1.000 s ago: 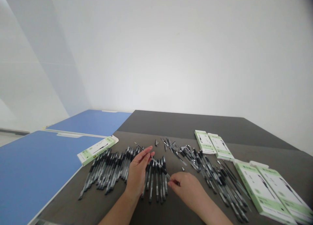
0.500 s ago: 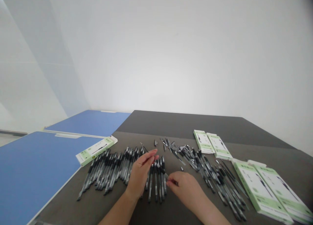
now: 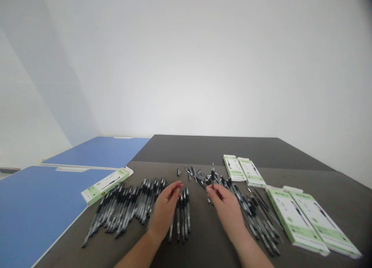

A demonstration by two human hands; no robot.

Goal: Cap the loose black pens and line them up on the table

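Observation:
A black-gripped clear pen [image 3: 213, 175] stands upright, tip up, pinched between the thumb and fingers of my right hand [image 3: 225, 206]. My left hand [image 3: 166, 208] hovers over the near row of pens, fingers half bent and a little apart from the thumb, with nothing visible in them. Just beneath and to its right lies a small group of clear pens [image 3: 183, 217] with black grips. To its left spreads a wide row of similar pens [image 3: 128, 210]. Behind my right hand is a loose heap of small pen parts [image 3: 197, 175].
More pens [image 3: 261, 221] lie at right, with thin dark refills [image 3: 266, 204] beside them. Green-and-white pen boxes [image 3: 296, 217] lie at the right, smaller-looking ones [image 3: 234, 168] farther back. Another box [image 3: 107, 184] touches the left row. Blue panels [image 3: 43, 210] adjoin the dark table [image 3: 203, 147].
My hands have moved apart. The right has risen, bringing the pen upright with its tip up; earlier a pen lay slanted between both hands. The view has shifted slightly.

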